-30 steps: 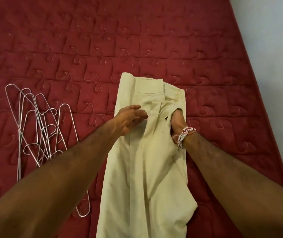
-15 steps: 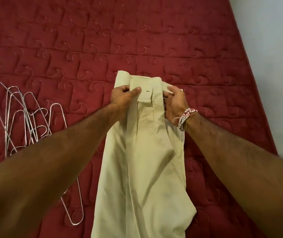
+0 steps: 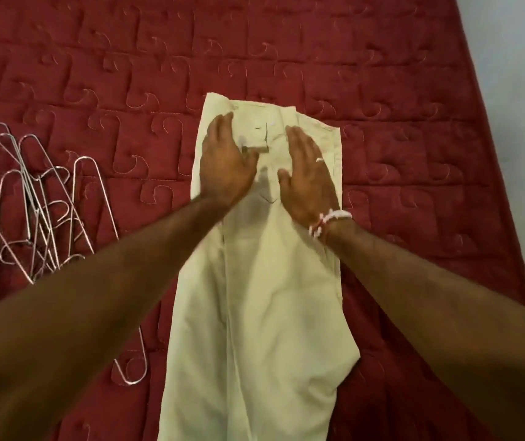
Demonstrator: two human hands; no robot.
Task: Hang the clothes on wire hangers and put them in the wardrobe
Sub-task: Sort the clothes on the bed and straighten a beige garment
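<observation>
Right, one pair of cream trousers (image 3: 264,297) is lying folded lengthwise down the middle of the red quilted mattress (image 3: 414,90), waistband pointing away. Two hands are pressing flat on that waistband with fingers straight, the left hand (image 3: 226,163) and the right hand (image 3: 308,179) sitting side by side, slightly apart. One tangled heap of wire hangers (image 3: 38,211) is lying well apart on the left; I cannot count them. Bare mattress is showing all round, its right edge running along a pale wall (image 3: 515,74).

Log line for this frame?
phase: pressing trousers flat | left hand: flat on waist end | right hand: flat on waist end | trousers: on red mattress | wire hangers: piled left, untouched
</observation>
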